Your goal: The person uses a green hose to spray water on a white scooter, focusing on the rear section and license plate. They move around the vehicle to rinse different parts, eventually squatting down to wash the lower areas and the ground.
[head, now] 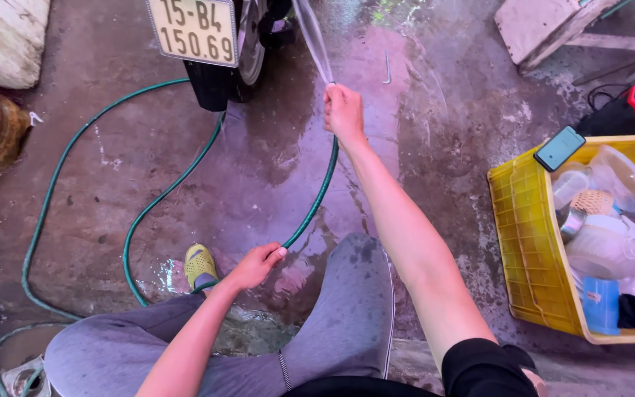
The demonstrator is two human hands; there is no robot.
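Grey trouser knees (347, 309) fill the bottom of the view; the person appears to squat on wet concrete floor (435, 132). Right hand (344, 112) extended forward, fingers (332, 95) closed around the end of a green hose (157, 198); a flat jet of water (311, 37) leaves the hose end and runs up toward the rear wheel (248, 44) of a motorbike, beside the number plate (194, 29). Left hand (257, 265) lower, near the knee, fingers pinched on the same hose further back. Between the two hands the hose hangs in one smooth curve; behind the left hand it loops away across the floor to the left. A foot in a yellow shoe (200, 263) sits just beside the left hand. Judgement: the spray holds best if the right hand keeps a firm pinch at the outlet to flatten the jet, while the left hand feeds slack without kinking. Right of frame, well apart from both hands: yellow crate (531, 250) of dishes, with a phone (559, 148) resting on its rim.
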